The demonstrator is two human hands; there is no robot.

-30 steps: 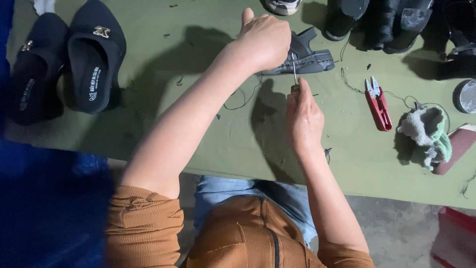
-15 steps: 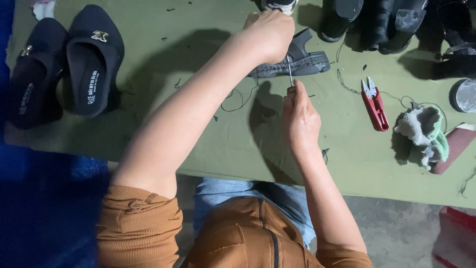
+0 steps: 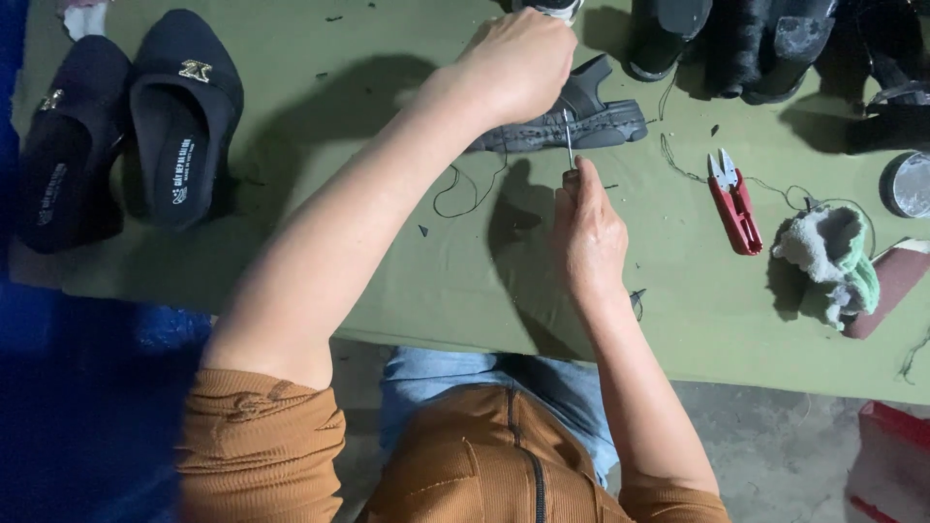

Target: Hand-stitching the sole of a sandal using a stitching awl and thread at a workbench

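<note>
Head view: grey sandal (image 3: 591,121) pressed on green table (image 3: 387,291) by left hand (image 3: 518,63), fingers clenched over it. Thin needle (image 3: 568,145) pinched upright by right hand (image 3: 586,237). Red snips (image 3: 733,203) nearby.

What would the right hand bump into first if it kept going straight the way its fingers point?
Probably the grey sandal sole: the right hand points up the table at it, thin metal tool between; depth is unclear.

A green table (image 3: 387,281) carries black slippers (image 3: 184,116), a grey sandal (image 3: 591,116), red snips (image 3: 733,203), a rag (image 3: 833,261).
</note>
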